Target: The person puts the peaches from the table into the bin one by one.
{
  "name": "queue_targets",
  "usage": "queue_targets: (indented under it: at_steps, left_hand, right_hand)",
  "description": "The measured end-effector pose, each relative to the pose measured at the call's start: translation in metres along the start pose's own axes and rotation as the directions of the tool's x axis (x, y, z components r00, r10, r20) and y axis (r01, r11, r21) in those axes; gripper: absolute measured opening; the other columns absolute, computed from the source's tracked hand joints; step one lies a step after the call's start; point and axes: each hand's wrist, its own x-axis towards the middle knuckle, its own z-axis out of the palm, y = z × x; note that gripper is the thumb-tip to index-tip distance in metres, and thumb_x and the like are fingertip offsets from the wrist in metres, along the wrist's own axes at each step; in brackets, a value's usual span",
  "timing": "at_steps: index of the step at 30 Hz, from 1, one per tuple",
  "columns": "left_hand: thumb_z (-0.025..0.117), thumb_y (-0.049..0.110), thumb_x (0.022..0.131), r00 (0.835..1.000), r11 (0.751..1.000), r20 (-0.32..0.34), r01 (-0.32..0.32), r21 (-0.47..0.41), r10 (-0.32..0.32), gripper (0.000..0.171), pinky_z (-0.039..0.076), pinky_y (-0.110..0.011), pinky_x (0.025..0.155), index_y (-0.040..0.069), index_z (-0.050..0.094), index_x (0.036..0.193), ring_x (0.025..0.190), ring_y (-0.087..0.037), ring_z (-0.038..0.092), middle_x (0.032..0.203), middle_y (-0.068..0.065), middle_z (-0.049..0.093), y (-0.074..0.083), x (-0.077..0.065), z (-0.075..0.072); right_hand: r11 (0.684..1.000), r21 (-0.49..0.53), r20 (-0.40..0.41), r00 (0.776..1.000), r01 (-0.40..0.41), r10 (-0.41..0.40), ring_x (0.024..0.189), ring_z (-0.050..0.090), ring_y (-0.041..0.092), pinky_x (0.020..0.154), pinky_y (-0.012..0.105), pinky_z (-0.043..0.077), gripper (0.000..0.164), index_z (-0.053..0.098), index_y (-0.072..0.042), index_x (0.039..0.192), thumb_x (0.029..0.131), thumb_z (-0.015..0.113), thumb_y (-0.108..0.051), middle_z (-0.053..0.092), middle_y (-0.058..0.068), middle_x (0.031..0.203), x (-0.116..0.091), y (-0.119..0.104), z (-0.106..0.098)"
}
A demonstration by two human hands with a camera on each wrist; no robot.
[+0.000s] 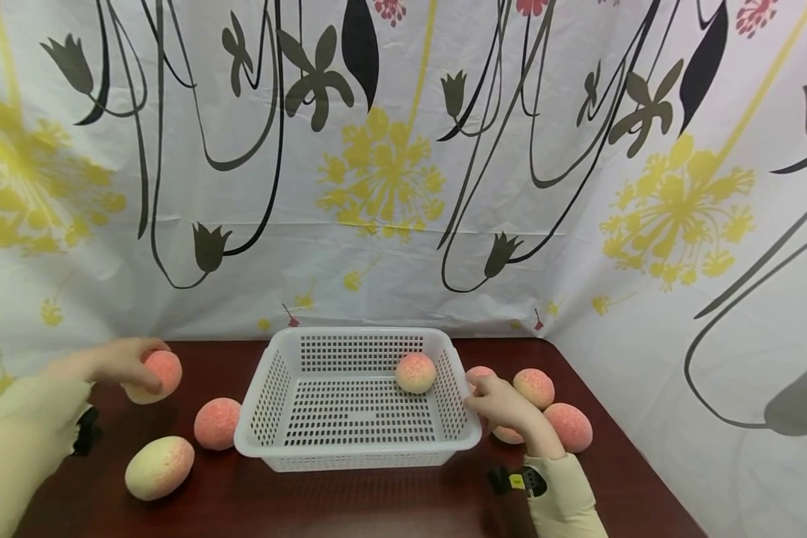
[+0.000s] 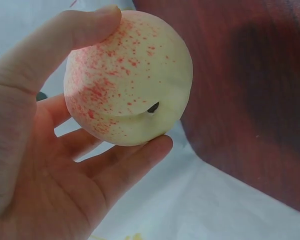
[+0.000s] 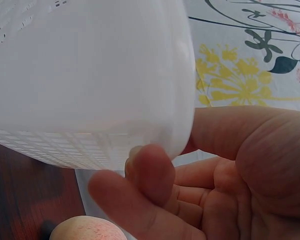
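My left hand (image 1: 131,362) holds a peach (image 1: 164,371) over the table's left side. In the left wrist view, the thumb lies on top of the held peach (image 2: 135,80) and the fingers support it from below; a small dark hole shows in its pale skin. At the right end of the white plastic basket (image 1: 262,450), my right hand (image 1: 507,403) grips the rim. The right wrist view has the thumb passing behind the basket's edge (image 3: 182,100), with bent fingertips (image 3: 157,172) against the outer wall. One peach (image 1: 415,373) lies inside the basket, towards its right end.
Left of the basket lie a pink peach (image 1: 217,424) and a paler peach (image 1: 159,468). Several more, among them a peach (image 1: 533,388) and a redder peach (image 1: 568,427), sit around my right hand. A flowered sheet (image 1: 376,284) hangs behind the dark red table (image 1: 350,508).
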Motion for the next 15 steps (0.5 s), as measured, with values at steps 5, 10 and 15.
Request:
queue_targets:
  at_steps: [5, 10, 15]
  left_hand:
    - [0.073, 0.017, 0.074, 1.0, 1.0, -0.004, -0.005, 0.006, 0.005, 0.067, 0.046, -0.036, 0.064, -0.02, 0.046, 0.123, 0.079, -0.019, 0.053, 0.098, -0.011, 0.06, 0.011, -0.002, -0.011]
    - [0.074, 0.019, 0.075, 1.0, 0.999, 0.007, -0.013, 0.037, 0.013, 0.068, 0.046, -0.036, 0.067, -0.02, 0.046, 0.123, 0.082, -0.019, 0.054, 0.101, -0.012, 0.06, 0.017, 0.001, -0.017]
    - [0.074, 0.02, 0.075, 1.0, 0.999, 0.019, -0.01, 0.034, 0.01, 0.072, 0.048, -0.037, 0.069, -0.021, 0.044, 0.126, 0.085, -0.02, 0.056, 0.104, -0.014, 0.061, 0.025, 0.006, -0.02]
  right_hand:
    - [1.0, -0.016, -0.013, 1.0, -0.001, 0.001, 0.057, 0.058, 0.018, 0.045, 0.034, 0.047, 0.027, 0.058, 0.008, 0.107, 0.083, 0.059, -0.003, 0.062, 0.009, 0.076, 0.001, -0.001, 0.0]
    - [1.0, -0.004, -0.005, 1.0, -0.01, 0.01, 0.057, 0.059, 0.018, 0.047, 0.041, 0.051, 0.033, 0.056, 0.01, 0.114, 0.084, 0.058, -0.004, 0.062, 0.01, 0.079, 0.001, -0.002, 0.0]
    - [1.0, 0.005, 0.002, 1.0, -0.023, 0.023, 0.055, 0.059, 0.019, 0.049, 0.045, 0.052, 0.055, 0.045, 0.012, 0.136, 0.085, 0.058, -0.004, 0.063, 0.012, 0.084, -0.001, -0.002, 0.001]
